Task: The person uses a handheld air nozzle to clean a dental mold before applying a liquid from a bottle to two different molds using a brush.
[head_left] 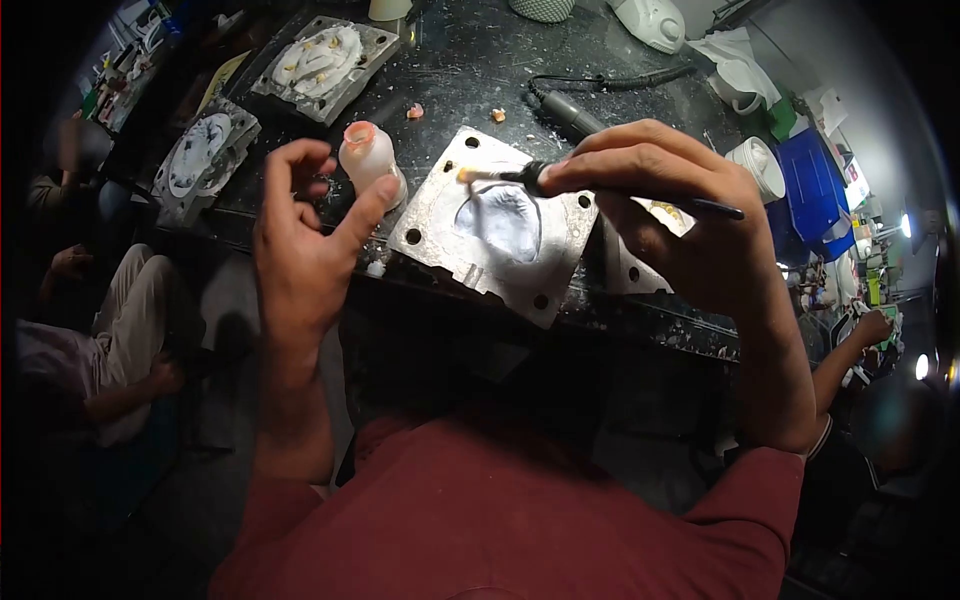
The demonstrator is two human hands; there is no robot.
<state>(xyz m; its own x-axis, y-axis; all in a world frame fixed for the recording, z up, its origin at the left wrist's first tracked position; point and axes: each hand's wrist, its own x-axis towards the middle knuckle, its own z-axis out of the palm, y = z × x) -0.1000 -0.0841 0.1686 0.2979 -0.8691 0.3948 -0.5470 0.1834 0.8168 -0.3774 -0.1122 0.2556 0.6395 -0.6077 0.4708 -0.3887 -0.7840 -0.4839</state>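
My right hand [690, 195] grips a slim brush [515, 175] with a dark handle, its pale bristles pointing left over a square metal mold half [432, 212]. The mold half lies at the table's front edge and has corner holes and a smooth, greyish hollow [503, 228] in the middle. My left hand [305, 235] is open, thumb and fingers spread around the near side of a translucent bottle [366, 162] with an orange-stained, uncapped mouth. Partly hidden beneath my right hand is another metal mold piece [635, 272].
Two more mold halves with white plaster, one at the back [345, 75] and one at the left [195, 170], rest on the dark table. A corded handpiece [570, 115] lies behind. Small pink pieces [415, 111] are scattered nearby. A blue bin [812, 175] stands right. People sit on both sides.
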